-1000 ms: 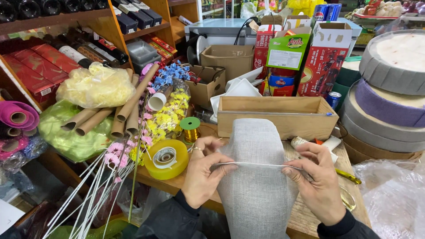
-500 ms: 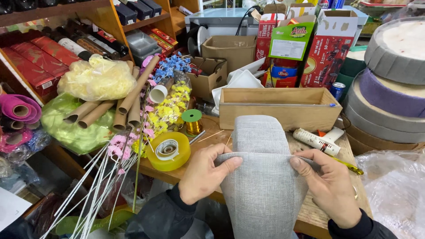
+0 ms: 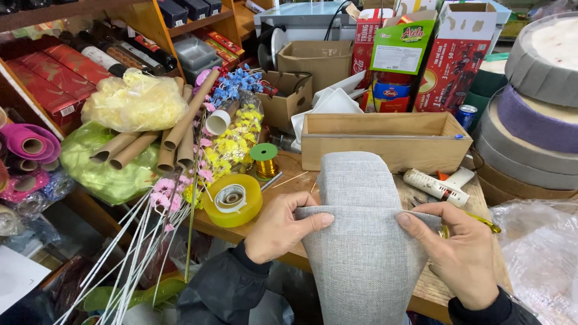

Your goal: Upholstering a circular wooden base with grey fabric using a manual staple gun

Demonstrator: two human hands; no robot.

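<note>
A wide strip of grey woven fabric [image 3: 361,241] arches up from the wooden table [image 3: 301,180] and hangs down toward me over its front edge. My left hand [image 3: 280,225] pinches the fabric's left edge between thumb and fingers. My right hand [image 3: 460,253] pinches the right edge at the same height. A crease runs across the cloth between the two thumbs. Both sleeves are dark.
A yellow tape roll [image 3: 232,200] lies left of my left hand, beside a green-topped wire spool [image 3: 265,159]. Behind the fabric stands an open wooden box [image 3: 385,141]. A white glue tube [image 3: 433,185] and yellow-handled scissors [image 3: 475,222] lie at the right. Artificial flowers [image 3: 235,132] and cardboard tubes [image 3: 174,135] crowd the left.
Both hands have slid up and inward along the fabric, and the thin wire seen across the cloth a second ago is no longer visible. The cloth is now folded over along that line.
</note>
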